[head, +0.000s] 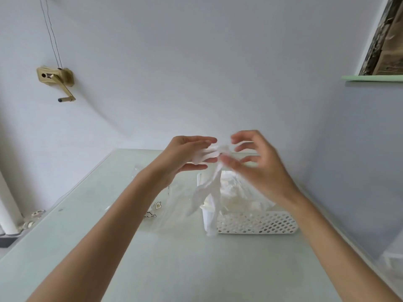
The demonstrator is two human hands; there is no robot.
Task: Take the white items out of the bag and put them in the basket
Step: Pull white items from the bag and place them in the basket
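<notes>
Two hands up over the table (174,269): our left hand (187,154) and right hand (255,162) both pinch a white item (207,190), dangling above the white basket (255,223), clear bag (165,205) just left.

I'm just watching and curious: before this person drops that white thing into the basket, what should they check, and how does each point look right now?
1. White item held: ok, both the left hand and right hand have it at the top.
2. Item clear of the clear plastic bag: ok, the bag lies on the table to the left.
3. Item over the white perforated basket: not ok, its tail hangs outside the basket's left end.
4. Room in the basket: cannot tell, white items already fill part of it.
5. Bag emptied: cannot tell, it is see-through and blurred.
</notes>
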